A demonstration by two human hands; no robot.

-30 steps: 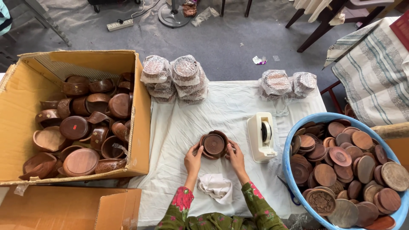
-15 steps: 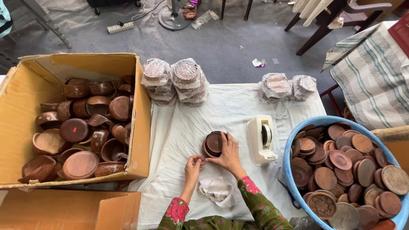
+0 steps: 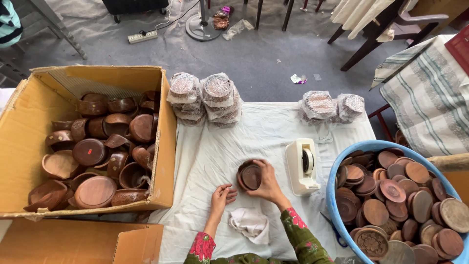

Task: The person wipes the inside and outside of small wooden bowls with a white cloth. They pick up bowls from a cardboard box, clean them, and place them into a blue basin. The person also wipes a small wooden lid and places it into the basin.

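Looking down from the head camera, the right hand (image 3: 267, 183) has its grip closed around a small stack of round brown wooden bowls (image 3: 250, 176), held tipped on edge just above the white cloth (image 3: 254, 132) that covers the desk. The bowls sit near the middle of the cloth, just left of a cream tape dispenser (image 3: 302, 165). The left hand (image 3: 222, 195) rests on the cloth just beside the bowls, its grip open and empty, fingers loosely curled. Both forearms wear sleeves with a red flower pattern. A crumpled white rag (image 3: 251, 225) lies on the cloth between the two arms, close to the near edge.

To the left stands a large open cardboard box (image 3: 29, 122) filled with dark wooden bowls and lids lying in all directions. To the right, a blue plastic tub (image 3: 342, 156) holds many flat round wooden lids. Along the far edge of the desk sit wrapped bundles (image 3: 205, 98) of round wooden pieces in clear plastic, two piles on the left and two smaller ones on the right. A flattened cardboard box (image 3: 78, 242) lies at the lower left.
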